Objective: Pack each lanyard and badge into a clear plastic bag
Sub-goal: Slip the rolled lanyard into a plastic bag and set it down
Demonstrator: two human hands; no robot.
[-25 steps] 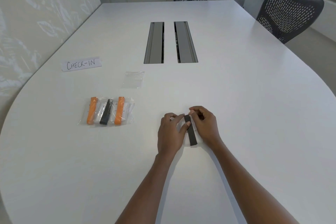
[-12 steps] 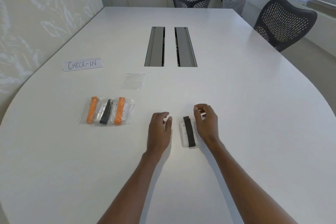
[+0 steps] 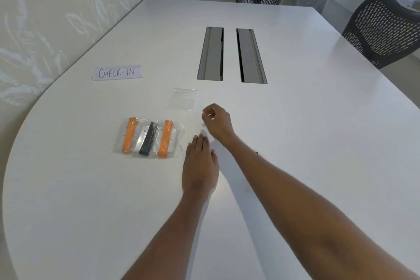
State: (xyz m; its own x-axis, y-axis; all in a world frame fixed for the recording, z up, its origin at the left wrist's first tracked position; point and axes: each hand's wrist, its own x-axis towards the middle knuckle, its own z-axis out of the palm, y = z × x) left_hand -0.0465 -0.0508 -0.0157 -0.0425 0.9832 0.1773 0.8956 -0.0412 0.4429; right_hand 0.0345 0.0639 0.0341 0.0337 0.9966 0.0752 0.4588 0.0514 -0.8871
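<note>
From the head camera, a white bench [image 3: 295, 120] fills the view. The left hand [image 3: 200, 163] lies flat on it, palm down, fingers straight and together, gripping nothing. The right hand [image 3: 217, 123] hangs just above the bench beyond the left fingertips. Its fingers are curled in with the thumb close to the forefinger, and nothing shows between them. Just beyond and left of the right hand lies an empty clear bag [image 3: 183, 99], flat on the bench and apart from the knuckles.

To the left of the left hand sit three filled bags [image 3: 147, 137] side by side and overlapping. Each holds a white badge and a folded lanyard: orange, black, orange. A pale patch under the right wrist is too washed out to make out.

Farther left and back lies a paper sign [image 3: 117, 72] reading CHECK-IN. Two grey cable hatches [image 3: 210, 53] are sunk into the middle of the bench. Two dark mesh chairs [image 3: 384, 29] stand at the far end and right side.
</note>
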